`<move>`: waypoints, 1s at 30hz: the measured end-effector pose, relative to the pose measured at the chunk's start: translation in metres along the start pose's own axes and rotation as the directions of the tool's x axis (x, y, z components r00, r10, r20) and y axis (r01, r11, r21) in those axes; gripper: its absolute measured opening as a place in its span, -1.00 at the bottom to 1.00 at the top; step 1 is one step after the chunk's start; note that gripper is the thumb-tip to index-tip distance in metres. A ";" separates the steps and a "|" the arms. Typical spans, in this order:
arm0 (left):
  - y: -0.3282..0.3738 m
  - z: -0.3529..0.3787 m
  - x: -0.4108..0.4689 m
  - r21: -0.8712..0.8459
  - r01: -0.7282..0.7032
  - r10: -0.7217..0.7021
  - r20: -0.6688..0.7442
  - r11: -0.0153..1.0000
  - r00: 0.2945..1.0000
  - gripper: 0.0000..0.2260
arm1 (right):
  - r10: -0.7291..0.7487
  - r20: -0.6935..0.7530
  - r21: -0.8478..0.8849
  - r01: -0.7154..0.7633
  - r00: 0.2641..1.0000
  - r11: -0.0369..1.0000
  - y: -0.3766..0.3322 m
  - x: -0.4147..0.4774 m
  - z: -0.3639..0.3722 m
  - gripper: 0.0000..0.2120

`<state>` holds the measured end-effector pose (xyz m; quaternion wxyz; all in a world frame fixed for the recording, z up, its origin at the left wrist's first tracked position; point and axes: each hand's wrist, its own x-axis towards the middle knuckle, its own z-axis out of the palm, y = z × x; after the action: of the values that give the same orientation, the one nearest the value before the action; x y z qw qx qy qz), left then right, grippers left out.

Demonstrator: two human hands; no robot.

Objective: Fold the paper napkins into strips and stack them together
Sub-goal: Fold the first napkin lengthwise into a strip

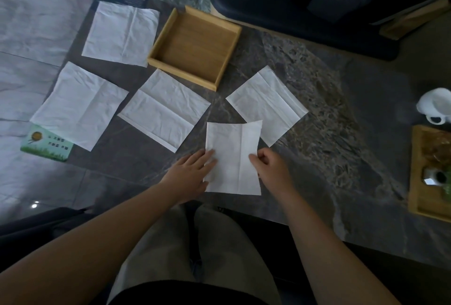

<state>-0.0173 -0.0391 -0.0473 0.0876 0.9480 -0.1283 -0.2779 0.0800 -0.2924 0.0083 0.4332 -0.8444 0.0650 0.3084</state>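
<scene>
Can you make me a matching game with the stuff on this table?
Things:
1. wooden tray
2. green card
3. white cup
4. napkin between the hands

Places or states:
A. far right edge of the table
B. peeking out from under a napkin at the left
C. empty, in the middle at the back
D. left hand flat on it, right hand pinching its edge

Pairs: 1-C, 2-B, 3-A, 4-D
</scene>
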 end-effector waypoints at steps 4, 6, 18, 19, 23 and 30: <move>-0.001 -0.002 0.001 0.011 -0.009 0.009 0.011 1.000 1.000 -0.35 | -0.062 0.079 -0.023 0.064 0.995 0.998 -0.020 -0.003 0.015 -0.78; 0.000 -0.004 0.002 0.013 -0.014 0.013 0.019 1.000 1.000 -0.35 | -0.081 0.107 -0.049 0.086 0.991 0.995 -0.030 -0.001 0.025 -0.79; 0.003 -0.014 -0.002 0.088 -0.041 0.041 0.002 0.995 0.999 -0.47 | -0.037 0.156 -0.213 0.070 0.987 0.975 -0.056 0.018 0.087 -0.82; 0.002 -0.012 -0.002 0.091 -0.049 0.048 0.005 0.995 0.999 -0.46 | -0.029 0.146 -0.222 0.061 0.989 0.973 -0.055 0.020 0.090 -0.82; -0.003 -0.005 -0.003 0.066 -0.073 0.073 -0.006 0.995 0.997 -0.43 | 0.027 0.128 -0.231 0.003 0.991 0.973 -0.050 0.024 0.097 -0.82; -0.010 -0.001 -0.009 0.016 -0.076 0.076 -0.023 0.997 0.997 -0.36 | 0.045 0.129 -0.262 -0.009 0.991 0.965 -0.047 0.026 0.100 -0.82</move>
<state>-0.0223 -0.0264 -0.0444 0.0926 0.9462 -0.1653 -0.2624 0.0723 -0.1826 -0.0180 0.3173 -0.8706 0.0061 0.3759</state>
